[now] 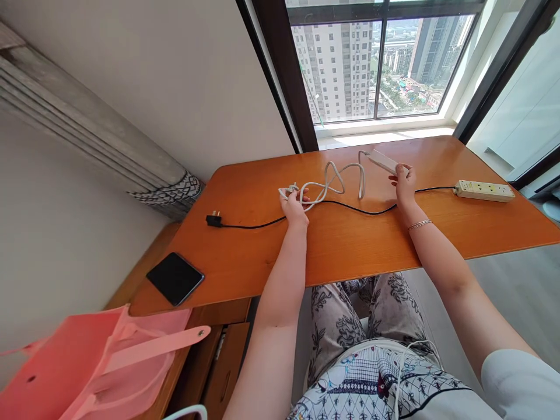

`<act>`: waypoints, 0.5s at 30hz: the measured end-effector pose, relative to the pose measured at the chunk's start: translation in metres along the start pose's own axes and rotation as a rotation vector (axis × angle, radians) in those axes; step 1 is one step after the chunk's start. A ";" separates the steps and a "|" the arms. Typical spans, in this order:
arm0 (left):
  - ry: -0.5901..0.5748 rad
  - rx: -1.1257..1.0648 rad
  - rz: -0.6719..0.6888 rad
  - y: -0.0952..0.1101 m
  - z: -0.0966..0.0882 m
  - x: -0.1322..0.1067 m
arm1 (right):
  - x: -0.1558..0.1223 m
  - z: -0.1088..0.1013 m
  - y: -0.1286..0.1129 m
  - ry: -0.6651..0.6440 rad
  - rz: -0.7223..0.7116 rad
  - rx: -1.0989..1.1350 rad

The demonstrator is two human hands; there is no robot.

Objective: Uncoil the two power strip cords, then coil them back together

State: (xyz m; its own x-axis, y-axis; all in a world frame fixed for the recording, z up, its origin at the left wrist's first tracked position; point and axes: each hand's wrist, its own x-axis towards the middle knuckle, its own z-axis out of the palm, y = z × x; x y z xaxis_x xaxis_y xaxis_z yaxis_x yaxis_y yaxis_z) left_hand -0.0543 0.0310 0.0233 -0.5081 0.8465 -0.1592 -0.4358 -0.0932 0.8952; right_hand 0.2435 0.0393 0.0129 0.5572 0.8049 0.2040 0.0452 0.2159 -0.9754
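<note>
My left hand is closed around the plug end of a white cord, just above the tabletop. From there the white cord runs in loose loops toward my right. At its other end is a slim white power strip, its near end pinched by my right hand and its far end tilted up to the left. Beneath both hands a black cord crosses the table, from a black plug on the left to a cream power strip on the right.
The orange-brown wooden table meets a window at the back. A black tablet lies at its left front corner. Pink bag-like objects sit at lower left, beside a wooden drawer unit. A grey curtain hangs left.
</note>
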 end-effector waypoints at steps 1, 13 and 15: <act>0.022 -0.031 -0.004 0.003 -0.001 0.001 | 0.003 -0.002 -0.001 0.079 0.053 0.068; 0.174 -0.124 0.222 0.014 -0.014 0.015 | 0.042 -0.038 0.005 0.624 0.124 0.402; 0.184 -0.114 0.265 0.012 -0.014 0.016 | 0.044 -0.041 0.002 0.640 0.076 0.384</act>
State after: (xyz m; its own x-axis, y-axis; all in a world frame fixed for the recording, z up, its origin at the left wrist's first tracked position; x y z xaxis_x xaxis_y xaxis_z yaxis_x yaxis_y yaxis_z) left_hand -0.0782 0.0363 0.0258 -0.7359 0.6770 -0.0091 -0.3454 -0.3639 0.8650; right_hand 0.3024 0.0527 0.0164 0.9261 0.3716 -0.0655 -0.2395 0.4446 -0.8631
